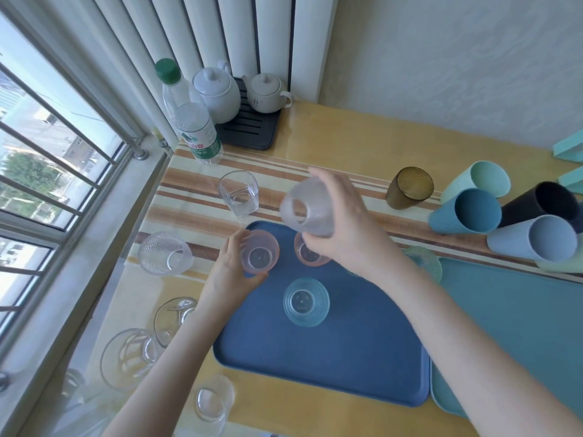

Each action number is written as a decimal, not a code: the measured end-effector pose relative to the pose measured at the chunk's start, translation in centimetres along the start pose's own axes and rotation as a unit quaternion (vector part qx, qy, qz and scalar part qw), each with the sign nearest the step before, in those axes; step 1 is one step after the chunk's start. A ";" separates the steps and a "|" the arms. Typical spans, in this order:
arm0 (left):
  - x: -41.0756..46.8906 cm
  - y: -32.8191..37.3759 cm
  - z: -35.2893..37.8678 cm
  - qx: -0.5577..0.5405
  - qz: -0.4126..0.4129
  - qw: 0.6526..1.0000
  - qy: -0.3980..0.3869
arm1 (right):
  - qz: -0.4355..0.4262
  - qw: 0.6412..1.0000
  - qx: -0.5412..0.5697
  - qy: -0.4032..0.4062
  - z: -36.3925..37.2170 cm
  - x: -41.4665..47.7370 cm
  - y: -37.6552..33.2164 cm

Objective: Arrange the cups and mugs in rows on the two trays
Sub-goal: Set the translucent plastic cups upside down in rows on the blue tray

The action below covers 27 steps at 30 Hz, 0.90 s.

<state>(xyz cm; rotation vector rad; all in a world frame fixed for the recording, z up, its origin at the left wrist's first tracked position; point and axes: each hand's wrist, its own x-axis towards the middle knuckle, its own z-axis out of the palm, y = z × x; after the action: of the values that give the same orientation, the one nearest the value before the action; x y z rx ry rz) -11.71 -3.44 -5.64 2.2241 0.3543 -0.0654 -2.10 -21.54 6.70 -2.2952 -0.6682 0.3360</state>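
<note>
Dark blue tray (331, 367), pink cup (259, 251), striped tablecloth (202, 181)

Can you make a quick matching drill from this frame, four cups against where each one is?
Things:
1. amber cup
2. light blue cup
3. frosted clear cup
4. pink cup

Places:
A. held in the air by the right hand
B. at the far left corner of the dark blue tray, in the left hand
C. upright on the striped table, off both trays
D. alone near the middle of the dark blue tray

Pairs: 1-C, 2-D, 3-A, 4-B
</note>
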 end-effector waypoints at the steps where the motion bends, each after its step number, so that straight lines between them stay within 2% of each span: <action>1: 0.7 0.1 0.0 -0.001 0.000 1.000 -0.003 | 0.015 1.000 0.002 0.011 -1.0 -1.6 0.3; 5: 2.5 0.4 0.3 0.007 0.008 1.000 -0.008 | 0.093 0.995 0.021 0.009 -2.1 -7.6 1.7; 11: 2.9 0.7 0.2 0.010 -0.004 1.000 -0.011 | 0.167 0.986 0.024 -0.018 0.7 -14.7 4.2; 15: 2.0 1.6 -0.4 0.036 -0.040 0.998 -0.021 | 0.209 0.977 0.007 -0.043 2.7 -16.6 5.7; 17: 0.5 2.1 -1.0 0.061 -0.042 0.997 0.007 | 0.210 0.976 0.002 -0.048 3.3 -16.9 6.1; 20: -3.8 3.2 -0.8 0.045 0.023 0.997 0.060 | 0.207 0.977 -0.009 -0.044 3.8 -16.7 6.1; 24: -9.9 4.6 3.0 -0.008 0.011 1.000 -0.003 | 0.212 0.977 -0.007 -0.028 3.9 -16.3 6.0; 27: -10.8 5.2 6.0 -0.045 -0.004 0.999 -0.004 | 0.213 0.977 -0.012 -0.025 4.2 -16.1 6.0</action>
<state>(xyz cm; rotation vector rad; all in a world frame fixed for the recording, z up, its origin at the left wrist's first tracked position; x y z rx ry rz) -20.20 -13.64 -3.60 2.1333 0.3558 -0.0625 -15.05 -31.77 0.30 -2.4487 -0.1963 0.5887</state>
